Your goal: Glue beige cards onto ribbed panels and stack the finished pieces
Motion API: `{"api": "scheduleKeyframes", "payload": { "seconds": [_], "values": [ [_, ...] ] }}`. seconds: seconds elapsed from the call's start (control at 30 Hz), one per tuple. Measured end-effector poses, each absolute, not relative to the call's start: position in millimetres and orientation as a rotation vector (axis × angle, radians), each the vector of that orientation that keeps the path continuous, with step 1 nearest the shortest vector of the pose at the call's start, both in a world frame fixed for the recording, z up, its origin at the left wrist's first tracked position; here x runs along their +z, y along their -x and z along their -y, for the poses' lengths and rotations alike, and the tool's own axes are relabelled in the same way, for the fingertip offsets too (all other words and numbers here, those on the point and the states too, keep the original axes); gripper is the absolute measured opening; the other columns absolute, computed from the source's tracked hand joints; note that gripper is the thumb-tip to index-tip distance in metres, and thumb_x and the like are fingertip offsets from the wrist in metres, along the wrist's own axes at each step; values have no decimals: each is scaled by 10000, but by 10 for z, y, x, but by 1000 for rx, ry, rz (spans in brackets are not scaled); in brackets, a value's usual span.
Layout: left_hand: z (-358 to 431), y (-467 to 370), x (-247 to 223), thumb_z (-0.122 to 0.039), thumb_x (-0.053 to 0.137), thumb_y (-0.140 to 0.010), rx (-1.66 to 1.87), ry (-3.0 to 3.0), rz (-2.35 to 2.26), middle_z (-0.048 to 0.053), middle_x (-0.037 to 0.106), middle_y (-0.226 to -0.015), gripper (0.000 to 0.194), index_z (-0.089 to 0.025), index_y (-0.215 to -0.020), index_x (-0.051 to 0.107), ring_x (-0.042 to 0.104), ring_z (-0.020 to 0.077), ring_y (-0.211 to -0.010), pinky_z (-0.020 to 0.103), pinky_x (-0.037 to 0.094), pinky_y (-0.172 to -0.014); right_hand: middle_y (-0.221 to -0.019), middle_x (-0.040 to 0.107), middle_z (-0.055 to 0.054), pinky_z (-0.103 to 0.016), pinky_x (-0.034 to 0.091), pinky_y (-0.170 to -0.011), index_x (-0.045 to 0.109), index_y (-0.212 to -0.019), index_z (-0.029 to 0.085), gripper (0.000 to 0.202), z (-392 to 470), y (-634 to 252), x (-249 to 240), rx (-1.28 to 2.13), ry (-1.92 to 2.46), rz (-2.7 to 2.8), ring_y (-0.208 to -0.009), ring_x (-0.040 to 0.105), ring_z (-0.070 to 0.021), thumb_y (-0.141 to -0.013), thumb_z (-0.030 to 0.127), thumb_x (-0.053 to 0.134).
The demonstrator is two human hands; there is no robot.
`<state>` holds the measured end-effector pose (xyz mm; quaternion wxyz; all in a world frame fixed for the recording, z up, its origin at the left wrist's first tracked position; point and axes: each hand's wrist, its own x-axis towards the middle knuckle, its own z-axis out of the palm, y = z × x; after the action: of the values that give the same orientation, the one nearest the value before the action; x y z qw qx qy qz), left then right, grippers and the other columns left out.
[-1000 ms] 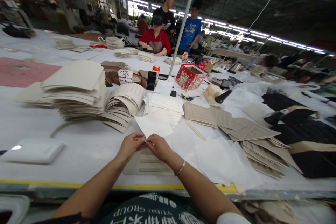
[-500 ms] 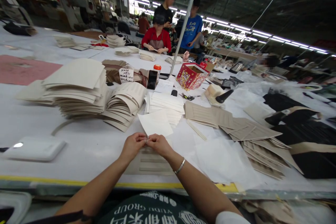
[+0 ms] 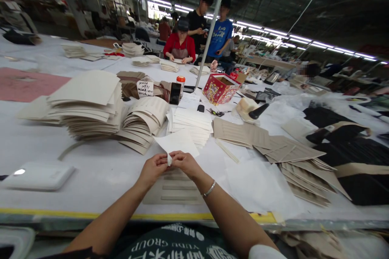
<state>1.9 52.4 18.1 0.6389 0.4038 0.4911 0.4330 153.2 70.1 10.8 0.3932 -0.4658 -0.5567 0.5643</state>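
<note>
Both hands meet over the table in front of me, pinching the near corner of a white sheet [image 3: 178, 142]. My left hand [image 3: 156, 166] grips that corner from the left with its fingers closed. From the other side my right hand [image 3: 184, 164] holds it, fingertips pressed together. A small flap of the sheet bends down between the fingertips. Under the hands lies a beige panel [image 3: 179, 194] with raised strips, partly hidden. Just beyond the sheet is a stack of white sheets [image 3: 193, 123].
Left stand a tall stack of beige panels [image 3: 88, 89] and a curved stack [image 3: 142, 117]. Beige pieces [image 3: 291, 149] lie right, near black material [image 3: 358, 182]. Farther off are a red box [image 3: 220, 91], a phone [image 3: 175, 93] and a pole [image 3: 212, 28]. A co-worker [image 3: 180, 44] sits opposite.
The held corner of the white sheet now shows a flap peeled down between my fingers. The sheet has shifted slightly left, and my fingertips have spread a little.
</note>
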Motion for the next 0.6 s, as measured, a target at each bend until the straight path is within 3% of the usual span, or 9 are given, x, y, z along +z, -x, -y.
{"api": "scheduleKeyframes", "payload": {
  "seconds": [0.3, 0.43, 0.5, 0.6],
  "values": [
    [-552, -60, 247, -345, 732, -628, 974, -726, -1103, 19, 659, -872, 411, -191, -967, 556, 628, 149, -768, 279, 538, -657, -952, 636, -46, -318, 427, -853, 639, -561, 164, 88, -723, -1473, 161, 1492, 1086, 1327, -891, 577, -183, -572, 233, 693],
    [-677, 51, 235, -250, 759, -595, 996, -696, -1129, -9, 641, -716, 270, -144, -767, 580, 592, 93, -583, 209, 528, -584, -1027, 639, -61, -345, 480, -790, 581, -571, 156, 110, -868, -1684, 295, 1643, 908, 969, -873, 595, -193, -587, 225, 664],
    [-731, 201, 241, -192, 747, -591, 1040, -640, -1144, -32, 608, -647, 214, -147, -703, 571, 562, 70, -517, 185, 521, -541, -993, 651, -56, -348, 500, -765, 538, -580, 164, 113, -994, -2048, 408, 1532, 818, 747, -836, 608, -181, -615, 222, 629],
    [-791, 468, 294, -134, 741, -542, 1038, -600, -1202, -56, 574, -605, 248, -181, -714, 570, 546, 68, -477, 182, 521, -507, -761, 653, -29, -308, 514, -736, 530, -610, 180, 65, -1072, -2853, 547, 1135, 858, 554, -728, 607, -144, -641, 201, 583]
  ]
}}
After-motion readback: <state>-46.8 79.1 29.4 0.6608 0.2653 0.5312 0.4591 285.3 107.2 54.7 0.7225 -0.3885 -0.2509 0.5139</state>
